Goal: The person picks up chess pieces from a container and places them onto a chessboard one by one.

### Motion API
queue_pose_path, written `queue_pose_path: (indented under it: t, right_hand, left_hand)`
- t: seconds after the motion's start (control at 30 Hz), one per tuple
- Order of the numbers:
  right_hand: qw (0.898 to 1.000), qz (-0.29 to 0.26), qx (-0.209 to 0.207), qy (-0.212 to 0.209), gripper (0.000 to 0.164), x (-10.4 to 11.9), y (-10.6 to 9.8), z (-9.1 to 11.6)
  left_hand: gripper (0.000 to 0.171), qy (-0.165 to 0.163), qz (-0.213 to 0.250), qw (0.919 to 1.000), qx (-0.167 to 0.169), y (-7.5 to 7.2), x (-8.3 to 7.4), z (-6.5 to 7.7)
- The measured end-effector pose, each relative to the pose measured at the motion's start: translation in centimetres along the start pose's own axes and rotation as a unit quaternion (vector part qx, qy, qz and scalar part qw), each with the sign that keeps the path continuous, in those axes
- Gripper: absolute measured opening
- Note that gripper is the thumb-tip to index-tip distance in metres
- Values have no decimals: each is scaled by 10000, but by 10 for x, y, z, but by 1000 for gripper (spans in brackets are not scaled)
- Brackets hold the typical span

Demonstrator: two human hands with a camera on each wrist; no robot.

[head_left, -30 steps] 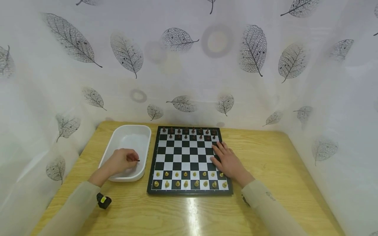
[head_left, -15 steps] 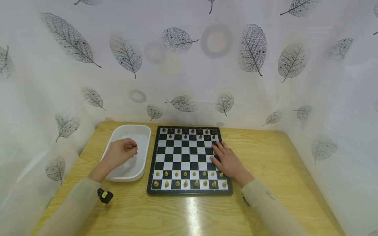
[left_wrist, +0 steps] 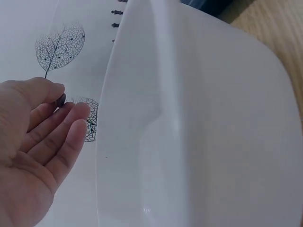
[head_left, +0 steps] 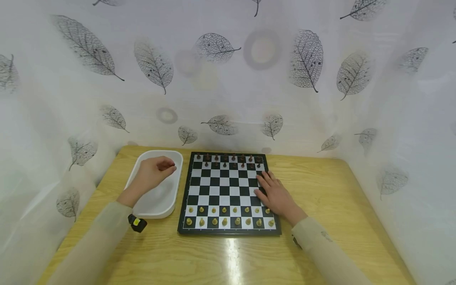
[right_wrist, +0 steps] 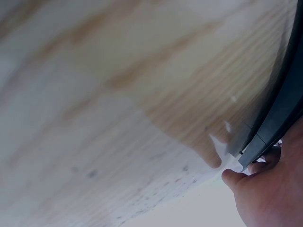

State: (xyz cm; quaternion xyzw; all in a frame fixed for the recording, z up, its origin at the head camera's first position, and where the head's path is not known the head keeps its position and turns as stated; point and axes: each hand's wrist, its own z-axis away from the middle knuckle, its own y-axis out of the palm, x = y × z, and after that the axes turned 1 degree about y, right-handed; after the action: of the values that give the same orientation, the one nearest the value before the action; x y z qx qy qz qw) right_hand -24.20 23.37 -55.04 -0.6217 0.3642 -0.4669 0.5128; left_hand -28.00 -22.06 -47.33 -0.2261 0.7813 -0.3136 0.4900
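My left hand (head_left: 151, 174) is over the white plastic tub (head_left: 180, 170), pinching a small dark chess piece (left_wrist: 60, 100) between thumb and fingertips. Most of that piece is hidden by the fingers. To the right of the tub lies a black-and-white chessboard (head_left: 219, 182). Dark reddish chess pieces (head_left: 233, 157) stand in two rows at its far side, and the far-left square of their front row is bare. Gold chess pieces (head_left: 224, 222) fill two rows at the near side. My right hand (head_left: 277, 196) rests with spread fingers on the board's right edge.
A light wooden table (head_left: 313, 190) carries the board and tub. White curtains with a leaf print (head_left: 228, 87) close off the back and both sides. On the left wrist sits a black device (head_left: 137, 223) with a yellow patch.
My left hand has risen from low in the tub and moved away from me and slightly right, still pinching the dark chess piece. The right hand stays put.
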Motion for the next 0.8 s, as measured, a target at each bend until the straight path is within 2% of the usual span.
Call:
queue_pose_path:
  t: [0.3, 0.43, 0.53, 0.7, 0.8]
  right_hand:
    - [9999, -22, -70, -69, 73, 0, 0, 1]
    - [9999, -86, -55, -59, 73, 0, 1, 1]
    - [10000, -81, -18, -16, 73, 0, 1, 1]
    - [10000, -78, -26, -16, 73, -1, 2, 0]
    - [10000, -81, -27, -17, 73, 0, 1, 0]
  left_hand:
    - [22, -542, 394, 9977, -19, 6, -9, -24]
    - [22, -422, 415, 9982, -56, 14, -13, -35]
    - [22, -302, 259, 9992, -32, 20, -17, -43]
    - [25, -403, 40, 9985, 355, 28, -24, -54]
    - [26, -505, -30, 9970, 579, 35, -23, -60]
